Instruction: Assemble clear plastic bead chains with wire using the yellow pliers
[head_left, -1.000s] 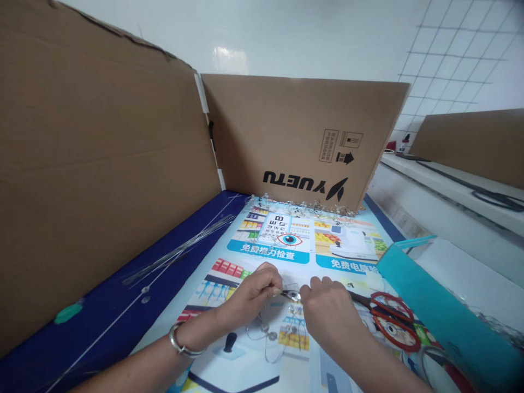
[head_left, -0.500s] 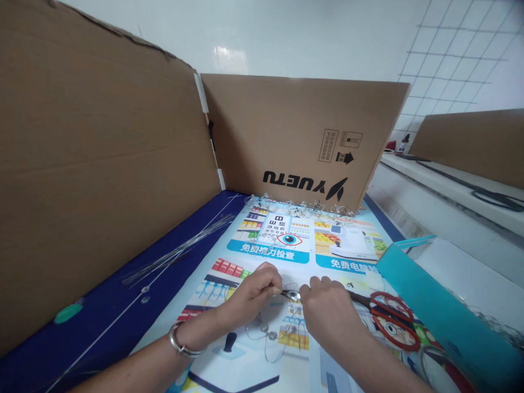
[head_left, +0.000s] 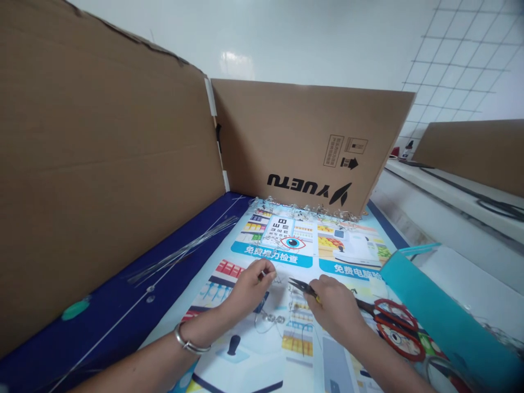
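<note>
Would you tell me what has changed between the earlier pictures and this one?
The pliers in the right hand have drawn away from the left hand, leaving a gap between their tips and its fingers. The view shifted slightly. The right hand keeps its grip; the red-handled scissors and teal box stayed put.

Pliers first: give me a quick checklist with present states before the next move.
1. Pliers in the right hand's grip: ok.
2. Pliers' tips apart from the left hand: ok.
3. Left fingertips closed on the fine wire: ok.
4. That wire held firmly: cannot tell.
5. Sheet below the hands free of loose pieces: not ok, several lie there.
6. Scissors free of the right wrist: cannot tell, the arm hides their tips.
</note>
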### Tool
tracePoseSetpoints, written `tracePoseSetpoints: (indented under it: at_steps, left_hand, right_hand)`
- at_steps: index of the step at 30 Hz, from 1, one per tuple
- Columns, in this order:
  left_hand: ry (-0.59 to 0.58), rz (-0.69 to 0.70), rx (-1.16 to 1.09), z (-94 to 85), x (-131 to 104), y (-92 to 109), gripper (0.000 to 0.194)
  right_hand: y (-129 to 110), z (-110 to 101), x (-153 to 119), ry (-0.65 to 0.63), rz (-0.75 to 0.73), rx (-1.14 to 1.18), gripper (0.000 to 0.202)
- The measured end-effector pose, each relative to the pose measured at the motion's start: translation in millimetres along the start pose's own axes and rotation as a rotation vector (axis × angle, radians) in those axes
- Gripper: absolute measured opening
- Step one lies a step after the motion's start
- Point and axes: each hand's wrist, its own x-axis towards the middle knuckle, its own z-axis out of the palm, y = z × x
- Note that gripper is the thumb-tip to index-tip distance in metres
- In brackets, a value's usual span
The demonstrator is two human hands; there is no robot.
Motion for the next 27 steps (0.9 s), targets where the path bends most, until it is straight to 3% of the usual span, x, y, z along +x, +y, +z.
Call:
tracePoseSetpoints:
  at_steps: [9, 21, 27]
  left_hand:
    - [-0.035, -0.008, 0.007, 1.7, -2, 1, 0.006]
    - [-0.266, 0.015, -0.068, 3.1, -6, 4, 0.006]
    - [-0.264, 0.002, -0.097, 3.7, -5, 3, 0.01]
  right_hand:
    - [-3, -15, -4, -0.037, -0.08, -0.168, 0.017]
    - [-11, -5, 2, -0.011, -0.13, -0.179, 0.014]
    - [-17, 2, 5, 0.046, -0.139, -0.181, 0.013]
